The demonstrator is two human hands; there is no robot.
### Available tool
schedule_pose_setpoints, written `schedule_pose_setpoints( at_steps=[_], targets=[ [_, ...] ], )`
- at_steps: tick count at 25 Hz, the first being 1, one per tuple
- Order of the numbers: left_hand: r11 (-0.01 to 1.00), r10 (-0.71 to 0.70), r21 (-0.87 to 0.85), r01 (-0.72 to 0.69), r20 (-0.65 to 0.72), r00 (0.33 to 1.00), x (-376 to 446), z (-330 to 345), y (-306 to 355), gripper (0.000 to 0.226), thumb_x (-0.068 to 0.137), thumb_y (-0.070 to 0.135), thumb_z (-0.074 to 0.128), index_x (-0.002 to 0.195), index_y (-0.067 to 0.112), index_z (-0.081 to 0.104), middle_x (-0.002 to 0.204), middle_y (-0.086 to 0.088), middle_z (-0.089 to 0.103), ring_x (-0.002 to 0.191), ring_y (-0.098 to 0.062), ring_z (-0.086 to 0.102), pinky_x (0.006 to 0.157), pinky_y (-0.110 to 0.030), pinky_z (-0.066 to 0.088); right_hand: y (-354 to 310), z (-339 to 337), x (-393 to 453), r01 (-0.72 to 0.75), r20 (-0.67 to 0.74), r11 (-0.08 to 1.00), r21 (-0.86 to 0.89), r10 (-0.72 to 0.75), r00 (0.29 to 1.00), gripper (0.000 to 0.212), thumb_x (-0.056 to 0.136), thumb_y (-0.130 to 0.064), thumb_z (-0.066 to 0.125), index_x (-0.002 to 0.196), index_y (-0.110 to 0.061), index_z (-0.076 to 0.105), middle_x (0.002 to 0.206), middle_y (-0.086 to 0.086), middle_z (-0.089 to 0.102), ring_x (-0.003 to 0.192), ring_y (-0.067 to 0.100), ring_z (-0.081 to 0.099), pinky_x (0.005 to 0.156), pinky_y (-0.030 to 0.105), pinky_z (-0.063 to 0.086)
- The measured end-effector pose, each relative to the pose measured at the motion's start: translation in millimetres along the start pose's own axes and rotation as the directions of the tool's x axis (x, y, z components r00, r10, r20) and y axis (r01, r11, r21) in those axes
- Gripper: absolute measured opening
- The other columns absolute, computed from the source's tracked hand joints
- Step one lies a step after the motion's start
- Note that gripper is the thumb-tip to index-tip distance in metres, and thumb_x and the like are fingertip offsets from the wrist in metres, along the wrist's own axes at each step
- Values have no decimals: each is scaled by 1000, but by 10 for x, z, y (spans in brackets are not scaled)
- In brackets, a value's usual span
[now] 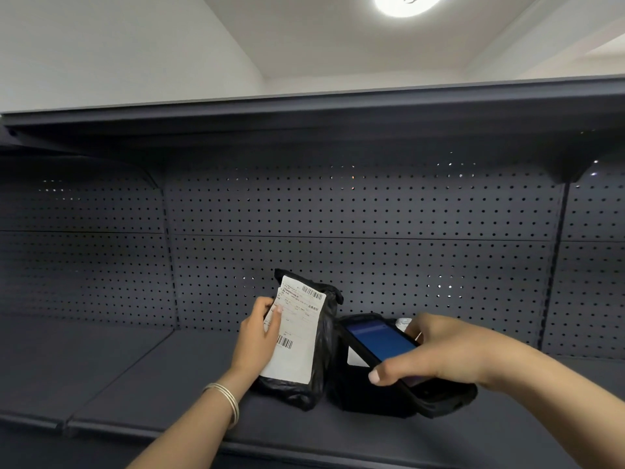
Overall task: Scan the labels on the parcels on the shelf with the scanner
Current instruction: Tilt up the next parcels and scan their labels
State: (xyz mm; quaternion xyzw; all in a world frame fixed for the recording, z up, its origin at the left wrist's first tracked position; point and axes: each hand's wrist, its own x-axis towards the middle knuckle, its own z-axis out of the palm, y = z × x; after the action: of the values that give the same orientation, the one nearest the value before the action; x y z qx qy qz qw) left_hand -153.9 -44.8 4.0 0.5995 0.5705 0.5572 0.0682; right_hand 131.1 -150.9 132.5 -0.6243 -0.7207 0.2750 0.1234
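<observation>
A black plastic-wrapped parcel (324, 336) stands upright on the dark shelf (169, 377), with a white shipping label (297, 333) facing me. My left hand (258, 336) grips the parcel's left edge, thumb on the label. To its right my right hand (439, 353) holds a black handheld scanner (378, 343) with a lit blue screen, tilted with its top end toward the parcel. A second black parcel (368, 390) sits behind and below the scanner, mostly hidden by it; a bit of white shows at its top.
A dark perforated back panel (338, 214) closes the shelf behind the parcels. Another shelf (304, 110) runs overhead. The shelf's front edge (135, 431) lies just below my forearms. A ceiling lamp (406, 3) shines above.
</observation>
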Motion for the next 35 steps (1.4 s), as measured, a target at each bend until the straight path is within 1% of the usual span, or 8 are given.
schedule_pose_setpoints(
  at_steps=[6,9,16,21,25,28,32,35],
  targets=[
    [995,-100,-20,102,73,992,271,118,-423,15,96,31,47,82,25,47,53,-2,53,42,-8,38,43,-28,31,-159,98,226,-57,-5,998,6,57,998,95,38,-68,82,117,-23,58,105,-4,74,103,12,68,99,34,54],
    [987,-160,16,160,157,975,349,244,-590,14,95,29,48,84,20,50,62,-11,63,44,-10,38,44,-28,31,-247,137,350,-78,-21,997,24,79,997,95,46,-64,85,124,-16,60,106,-4,74,101,12,69,101,34,54],
    [942,-334,18,335,138,932,357,541,-705,15,94,18,49,87,6,52,60,0,53,48,-14,44,47,-29,34,-390,252,566,-124,-36,992,24,124,992,79,42,-65,84,105,-23,60,100,-2,78,95,12,73,95,33,56],
    [930,-364,-21,367,87,927,340,652,-648,17,94,19,49,89,3,52,58,-1,54,46,-16,45,46,-29,34,-450,303,606,-119,-38,992,48,121,992,63,53,-57,88,97,-24,58,99,-2,78,95,11,74,93,31,55],
    [920,-379,-54,388,126,917,339,607,-621,18,92,20,51,92,3,50,63,-1,54,49,-14,46,47,-27,35,-456,322,580,-137,-59,988,65,141,988,67,51,-58,88,100,-22,59,96,-2,80,96,12,74,96,34,57],
    [910,-380,-126,395,129,916,365,518,-623,17,91,19,55,97,4,49,80,-1,59,64,-14,55,54,-26,40,-422,334,577,-152,-73,986,66,157,985,76,46,-63,87,104,-25,56,99,-4,77,98,12,72,97,33,56],
    [902,-353,-242,357,61,934,482,424,-606,18,90,20,58,101,8,52,104,-8,62,99,-21,59,81,-29,42,-344,339,577,-153,-104,984,93,162,981,82,38,-65,85,103,-20,65,98,2,79,95,18,74,92,38,57],
    [897,-283,-335,289,68,957,483,410,-368,16,91,19,57,102,8,54,106,-6,63,103,-17,58,84,-27,41,-192,313,611,-179,-126,970,166,201,971,73,49,-58,89,104,-17,64,93,-1,78,84,14,71,75,29,55]
  ],
)
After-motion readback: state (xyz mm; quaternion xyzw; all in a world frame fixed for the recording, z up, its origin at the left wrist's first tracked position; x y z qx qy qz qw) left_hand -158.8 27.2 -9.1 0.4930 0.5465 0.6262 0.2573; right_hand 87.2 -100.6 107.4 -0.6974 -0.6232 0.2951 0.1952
